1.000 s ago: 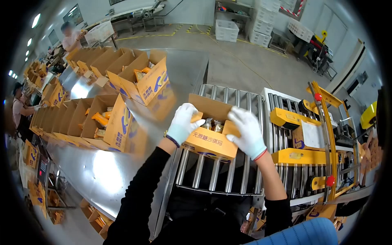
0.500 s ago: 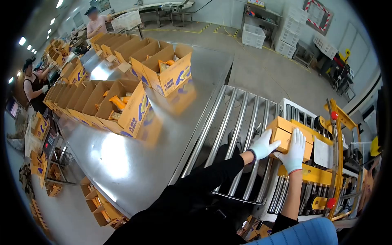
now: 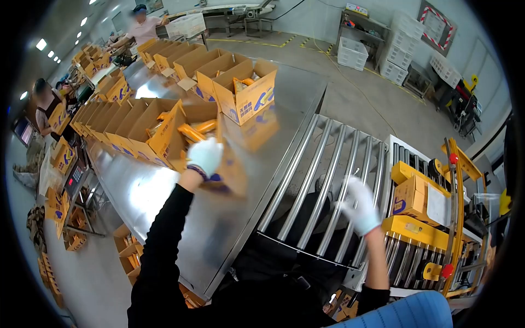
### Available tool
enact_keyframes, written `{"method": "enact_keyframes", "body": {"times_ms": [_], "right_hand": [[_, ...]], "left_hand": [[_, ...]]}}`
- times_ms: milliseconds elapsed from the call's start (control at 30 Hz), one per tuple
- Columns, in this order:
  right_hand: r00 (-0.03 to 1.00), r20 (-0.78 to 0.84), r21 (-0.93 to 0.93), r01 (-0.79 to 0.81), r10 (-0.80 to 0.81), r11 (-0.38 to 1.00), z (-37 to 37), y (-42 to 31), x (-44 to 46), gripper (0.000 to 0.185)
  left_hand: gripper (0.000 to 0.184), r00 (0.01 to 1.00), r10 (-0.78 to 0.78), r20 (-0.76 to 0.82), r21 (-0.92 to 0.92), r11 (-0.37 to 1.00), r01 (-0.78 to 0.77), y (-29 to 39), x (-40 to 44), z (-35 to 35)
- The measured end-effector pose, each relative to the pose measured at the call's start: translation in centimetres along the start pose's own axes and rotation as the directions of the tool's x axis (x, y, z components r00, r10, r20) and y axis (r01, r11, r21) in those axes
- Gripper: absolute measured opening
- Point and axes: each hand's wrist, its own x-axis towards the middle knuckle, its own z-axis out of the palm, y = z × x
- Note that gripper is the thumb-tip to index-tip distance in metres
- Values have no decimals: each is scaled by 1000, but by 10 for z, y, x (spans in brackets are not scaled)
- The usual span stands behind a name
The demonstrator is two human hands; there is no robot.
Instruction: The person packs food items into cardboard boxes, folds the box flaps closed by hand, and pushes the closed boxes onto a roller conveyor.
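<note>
My left hand (image 3: 205, 157), in a white glove, is at the near side of an open carton (image 3: 216, 128) with orange packets (image 3: 192, 133) inside, on the steel table. Its fingers look closed on the carton's edge, and the carton is blurred. My right hand (image 3: 358, 208), also gloved, hovers over the roller conveyor (image 3: 322, 180), fingers apart and blurred, touching nothing. A closed carton (image 3: 414, 200) lies between the yellow guides (image 3: 415, 230) of the machine on the right.
Rows of open cartons (image 3: 123, 128) stand on the steel table (image 3: 229, 229). Another filled carton (image 3: 246, 93) is behind my left hand. Two people stand at the far left, one (image 3: 145, 27) behind the cartons. White crates (image 3: 396, 54) are stacked at the back.
The closed carton has gone from my hands into the machine between the guides. My left hand has moved left to an open carton, now apart from its row; my right hand has let go.
</note>
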Motion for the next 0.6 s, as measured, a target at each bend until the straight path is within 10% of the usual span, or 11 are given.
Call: {"method": "enact_keyframes", "body": {"times_ms": [100,233,300,367,433,467,500,600], "right_hand": [[937,134,20,322,-322,946,33,-79,22,71],[989,-16,-43,147,-148,988,52,-122,30,92],[981,47,-57,189,-187,980,87,-89,27,81],[974,53,84,216,-221,973,81,-79,28,61],[987,160,510,-89,7,856,72,-67,24,49],[973,210,381,-172,96,909,56,-72,35,55],[992,100,39,74,-78,996,49,-72,52,68],[993,-116,-270,-38,6,962,54,-92,79,89]], "left_hand": [[44,987,93,134,-796,603,51,34,-9,-44],[51,975,-50,-218,-644,758,-105,22,3,-47],[40,958,-29,-287,-779,589,-216,29,16,-20],[31,834,503,226,-791,594,-144,51,25,-14],[27,833,485,266,-704,688,-175,84,35,-12],[24,835,458,304,-600,773,-205,97,37,-10],[24,834,461,303,-607,768,-204,103,39,2],[24,953,237,-189,-588,750,-304,110,38,29]]}}
